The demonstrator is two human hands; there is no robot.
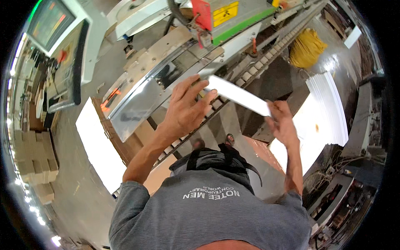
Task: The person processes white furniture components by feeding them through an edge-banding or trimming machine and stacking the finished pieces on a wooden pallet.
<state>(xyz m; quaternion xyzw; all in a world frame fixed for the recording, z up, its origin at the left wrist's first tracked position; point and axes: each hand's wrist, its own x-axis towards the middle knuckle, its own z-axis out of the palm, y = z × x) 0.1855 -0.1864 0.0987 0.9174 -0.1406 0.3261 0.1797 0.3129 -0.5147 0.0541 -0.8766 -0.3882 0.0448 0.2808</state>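
A long, narrow white board (239, 96) is held up in front of me, slanting down from the machine side toward my right. My right hand (282, 125) grips its right end, fingers wrapped round the edge. At the other end is my left hand (187, 102), back of the hand upward, fingers spread and fingertips against the board's near edge. Beyond the left hand lies the shiny metal infeed table (135, 112) of a machine. A chain conveyor track (266, 58) runs diagonally behind the board.
Stacked white panels (335, 112) stand to my right, and a white-topped stack (98, 143) to my left. A control panel with a screen (52, 23) stands far left. A yellow sack (308, 48) sits far right. Cables (333, 166) tangle at lower right; brown cartons (35, 158) are piled at left.
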